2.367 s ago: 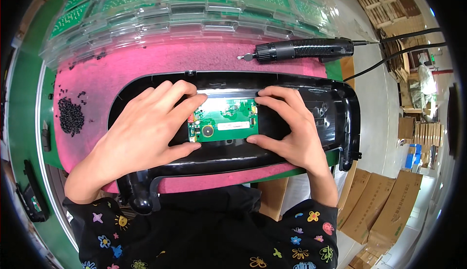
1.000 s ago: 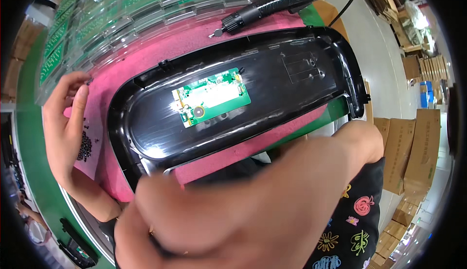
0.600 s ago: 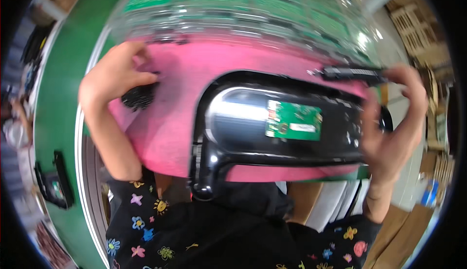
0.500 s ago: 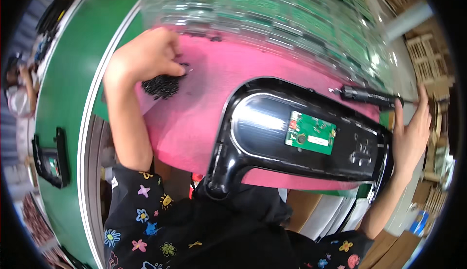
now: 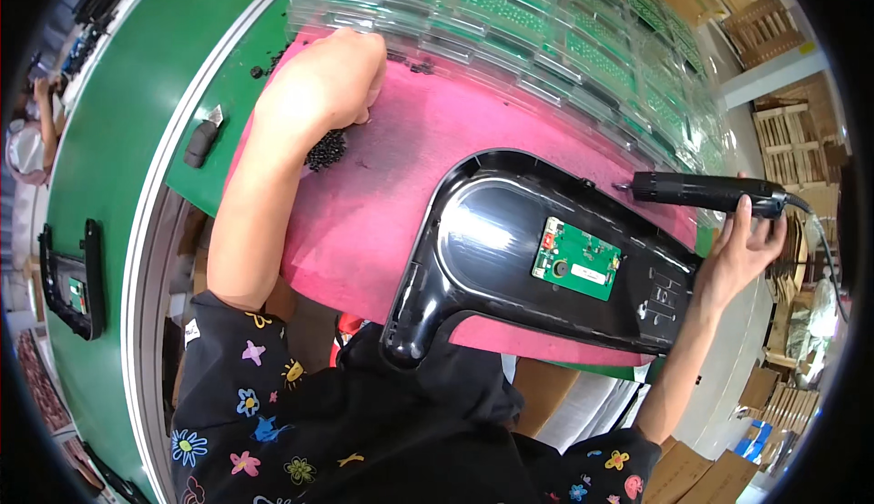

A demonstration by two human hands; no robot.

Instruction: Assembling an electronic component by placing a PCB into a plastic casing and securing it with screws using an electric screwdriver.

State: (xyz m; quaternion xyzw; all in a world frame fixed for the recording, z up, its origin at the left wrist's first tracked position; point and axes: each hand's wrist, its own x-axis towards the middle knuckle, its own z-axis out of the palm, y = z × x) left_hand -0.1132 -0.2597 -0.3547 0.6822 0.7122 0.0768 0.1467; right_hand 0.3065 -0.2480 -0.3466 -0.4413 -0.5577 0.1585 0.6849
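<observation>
A glossy black plastic housing (image 5: 510, 258) lies on a pink mat (image 5: 382, 203) with a small green circuit board (image 5: 575, 259) seated in its middle. My left hand (image 5: 323, 81) rests on a pile of small black screws (image 5: 326, 149) at the mat's far left, fingers curled down into them. My right hand (image 5: 742, 249) reaches to the black electric screwdriver (image 5: 706, 192) lying past the housing's right end, with its fingers on the handle.
Clear plastic trays holding green circuit boards (image 5: 546, 40) are stacked along the far side of the mat. A green bench surface (image 5: 118, 140) runs to the left with a small dark tool (image 5: 200, 142) and a black device (image 5: 68, 276). Cardboard boxes (image 5: 701, 468) stand at lower right.
Both hands have left the circuit board. My left hand went to the screw pile and stays there. My right hand swung out right and has reached the screwdriver. The view has tilted.
</observation>
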